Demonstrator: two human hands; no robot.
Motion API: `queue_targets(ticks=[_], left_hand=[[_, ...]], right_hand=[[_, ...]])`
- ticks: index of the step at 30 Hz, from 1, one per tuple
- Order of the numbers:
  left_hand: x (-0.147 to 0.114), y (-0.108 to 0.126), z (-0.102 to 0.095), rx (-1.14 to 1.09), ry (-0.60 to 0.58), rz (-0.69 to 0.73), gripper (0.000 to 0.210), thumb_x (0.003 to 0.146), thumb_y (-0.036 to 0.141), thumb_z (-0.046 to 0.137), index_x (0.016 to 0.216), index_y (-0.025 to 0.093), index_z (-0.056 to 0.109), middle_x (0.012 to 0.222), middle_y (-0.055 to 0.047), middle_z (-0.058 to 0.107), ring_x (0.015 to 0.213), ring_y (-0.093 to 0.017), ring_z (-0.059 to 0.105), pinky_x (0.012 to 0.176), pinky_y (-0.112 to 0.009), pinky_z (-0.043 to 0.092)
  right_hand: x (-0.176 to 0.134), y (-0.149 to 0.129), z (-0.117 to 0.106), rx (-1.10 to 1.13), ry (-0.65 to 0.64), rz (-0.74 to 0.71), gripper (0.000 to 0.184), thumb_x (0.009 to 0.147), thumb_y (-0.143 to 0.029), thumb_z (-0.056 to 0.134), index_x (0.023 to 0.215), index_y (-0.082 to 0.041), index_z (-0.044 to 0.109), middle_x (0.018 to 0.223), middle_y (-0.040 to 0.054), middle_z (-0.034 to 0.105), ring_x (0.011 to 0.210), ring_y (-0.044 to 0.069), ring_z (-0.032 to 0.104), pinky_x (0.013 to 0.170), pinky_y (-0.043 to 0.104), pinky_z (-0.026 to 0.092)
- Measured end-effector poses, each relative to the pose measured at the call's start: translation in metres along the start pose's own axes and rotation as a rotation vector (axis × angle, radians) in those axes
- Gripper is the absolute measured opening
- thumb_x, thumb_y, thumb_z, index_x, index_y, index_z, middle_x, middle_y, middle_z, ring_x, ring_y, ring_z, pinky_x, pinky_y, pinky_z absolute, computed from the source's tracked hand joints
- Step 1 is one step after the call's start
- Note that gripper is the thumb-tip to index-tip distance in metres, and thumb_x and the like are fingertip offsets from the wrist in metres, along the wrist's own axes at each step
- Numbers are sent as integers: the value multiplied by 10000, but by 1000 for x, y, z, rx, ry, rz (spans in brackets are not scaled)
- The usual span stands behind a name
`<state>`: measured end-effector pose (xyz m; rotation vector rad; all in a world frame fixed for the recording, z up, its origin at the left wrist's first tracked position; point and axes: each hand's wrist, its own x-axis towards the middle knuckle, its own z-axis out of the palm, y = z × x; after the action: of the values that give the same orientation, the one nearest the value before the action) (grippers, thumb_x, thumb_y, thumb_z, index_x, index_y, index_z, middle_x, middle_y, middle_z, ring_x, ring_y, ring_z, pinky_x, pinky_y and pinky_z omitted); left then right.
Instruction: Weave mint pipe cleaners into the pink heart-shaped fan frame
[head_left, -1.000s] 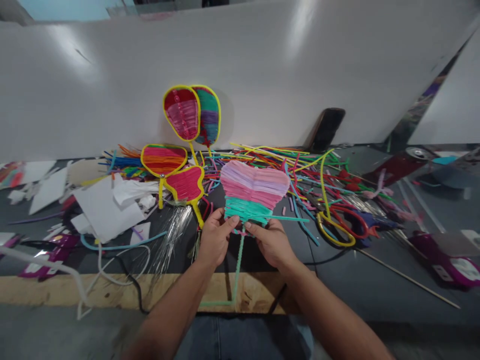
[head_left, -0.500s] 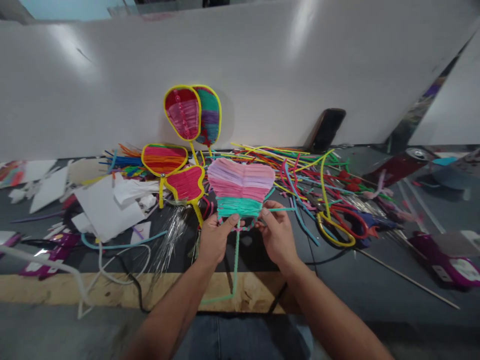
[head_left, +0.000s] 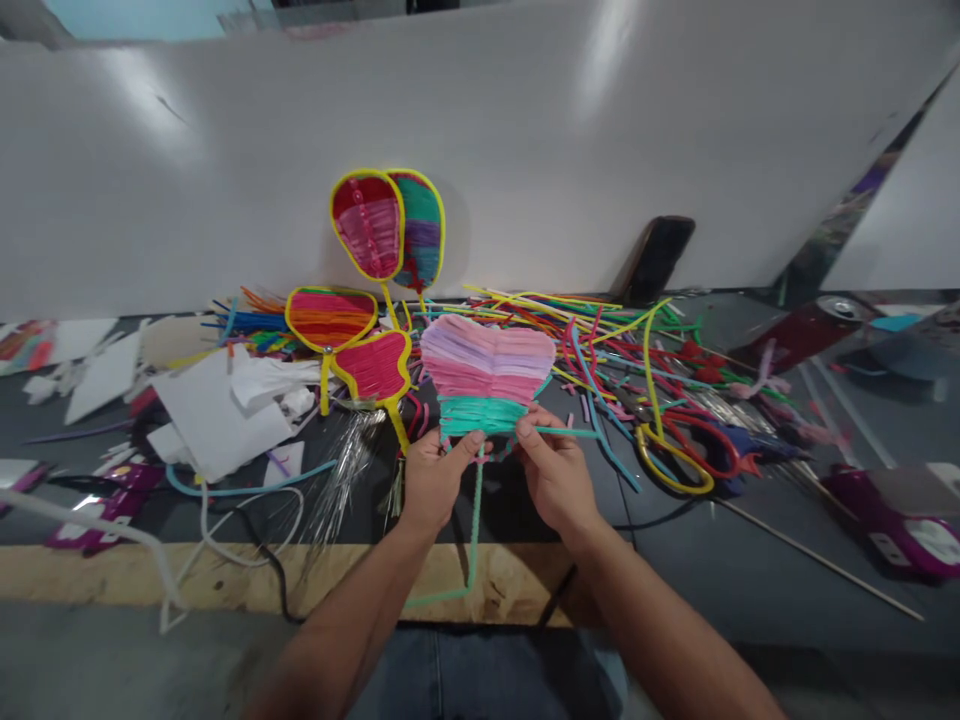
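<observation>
Between my hands is a fan-shaped piece made of pipe cleaners, banded in lilac, pink and turquoise. My left hand is closed on its lower left edge, thumb on the front. At the lower right edge, my right hand pinches a turquoise pipe cleaner whose loose end sticks out to the right. A pale green pipe cleaner hangs from the bottom of the piece and bends left over the table edge. Part of the twisted lower rim is hidden behind my fingers.
Finished pipe-cleaner fans with yellow rims stand at the back. Loose pipe cleaners lie behind my hands. Scissors, a can, a leaning phone and a purple glue gun are rightward; paper scraps lie left.
The fan-shaped piece has shifted slightly right in view. The loose turquoise end has dropped a little and reaches slightly farther right. Both hands keep their hold.
</observation>
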<state>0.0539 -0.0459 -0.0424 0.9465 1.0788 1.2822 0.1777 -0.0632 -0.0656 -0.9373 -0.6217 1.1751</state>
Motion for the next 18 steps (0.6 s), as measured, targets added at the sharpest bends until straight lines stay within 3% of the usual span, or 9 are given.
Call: queue_targets(ticks=[11, 18], left_hand=[[3, 2, 1, -250, 10, -75, 233, 604, 284, 796, 729, 155, 647, 686, 4, 683, 598, -133, 632, 654, -293, 528], [4, 5, 0, -286, -16, -159, 270, 591, 292, 806, 729, 164, 613, 652, 17, 661, 568, -126, 625, 631, -283, 528]], right_hand=[[0, 2, 2, 57, 41, 93, 213, 669, -322, 763, 758, -195, 617, 628, -40, 621, 550, 91, 544, 571, 235, 444], [-1, -12, 6, 324, -100, 315, 227, 633, -279, 790, 731, -226, 593, 582, -66, 577, 549, 73, 538, 565, 193, 468]])
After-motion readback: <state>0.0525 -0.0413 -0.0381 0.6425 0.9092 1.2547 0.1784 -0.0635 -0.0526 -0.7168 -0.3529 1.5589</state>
